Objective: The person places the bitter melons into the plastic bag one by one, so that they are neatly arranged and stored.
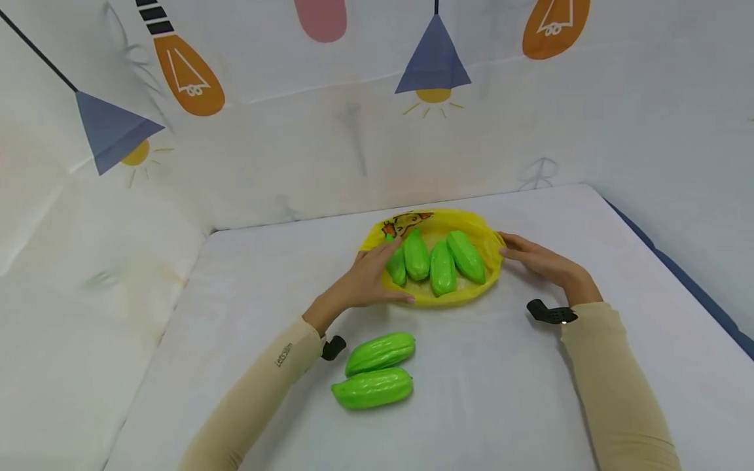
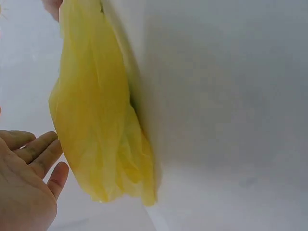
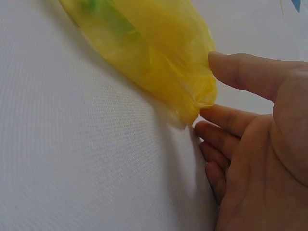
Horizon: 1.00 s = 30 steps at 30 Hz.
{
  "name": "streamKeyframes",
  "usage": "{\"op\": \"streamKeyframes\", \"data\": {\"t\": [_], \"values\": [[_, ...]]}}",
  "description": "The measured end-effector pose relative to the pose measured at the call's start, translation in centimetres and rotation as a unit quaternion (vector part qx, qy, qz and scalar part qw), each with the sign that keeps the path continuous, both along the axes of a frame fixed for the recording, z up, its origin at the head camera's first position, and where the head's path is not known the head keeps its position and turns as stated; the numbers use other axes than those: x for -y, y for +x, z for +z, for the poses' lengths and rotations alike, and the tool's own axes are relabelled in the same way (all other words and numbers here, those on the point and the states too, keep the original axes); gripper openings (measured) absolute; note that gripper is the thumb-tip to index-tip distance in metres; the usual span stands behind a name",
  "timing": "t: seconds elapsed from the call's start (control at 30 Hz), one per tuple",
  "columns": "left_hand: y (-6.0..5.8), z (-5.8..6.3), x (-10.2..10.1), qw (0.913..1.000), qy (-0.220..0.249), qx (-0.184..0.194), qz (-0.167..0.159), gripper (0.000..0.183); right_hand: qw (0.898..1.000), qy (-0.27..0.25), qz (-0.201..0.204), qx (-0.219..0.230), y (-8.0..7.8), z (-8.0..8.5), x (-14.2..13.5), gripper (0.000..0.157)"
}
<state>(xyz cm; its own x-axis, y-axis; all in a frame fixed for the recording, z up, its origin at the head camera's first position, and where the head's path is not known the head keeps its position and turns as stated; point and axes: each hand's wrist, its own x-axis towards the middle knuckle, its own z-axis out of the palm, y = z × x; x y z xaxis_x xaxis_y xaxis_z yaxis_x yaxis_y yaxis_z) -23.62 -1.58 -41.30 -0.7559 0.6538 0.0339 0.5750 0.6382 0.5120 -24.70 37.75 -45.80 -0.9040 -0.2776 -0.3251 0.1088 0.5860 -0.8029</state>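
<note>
Here, open yellow bag (image 1: pixel 440 300), four green vegetables (image 1: pixel 442 269) inside

leftmost green vegetable (image 1: pixel 396 268) partly hidden by left fingers (image 1: pixel 383 252), beige sleeves (image 1: pixel 615 386) cut off below, pink print (image 1: pixel 322 18) cut off above

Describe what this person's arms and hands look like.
The left sleeve is beige, with small dark lettering; the right sleeve is beige without visible lettering. A black piece sits at the left wrist, another at the right. No gloves cover the left hand or right hand.
</note>
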Motion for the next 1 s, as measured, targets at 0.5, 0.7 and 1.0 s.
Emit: {"op": "streamKeyframes", "data": {"t": [0.5, 0.7, 1.0], "values": [[2.4, -0.5, 1.9, 0.9991, 0.033, 0.028, 0.000, 0.119, 1.000, -0.004, -0.007, 0.010, -0.2, -0.2, -1.8, 0.084], [3.1, -0.8, 2.1, 0.9987, 0.040, 0.030, -0.011, 0.120, 1.000, -0.010, -0.013, 0.017, -0.2, -0.4, -1.8, 0.084], [4.8, -1.0, 2.5, 0.9979, 0.032, 0.039, -0.040, 0.118, 1.000, -0.007, -0.010, 0.013, -0.4, -0.6, -1.8, 0.083]]}}
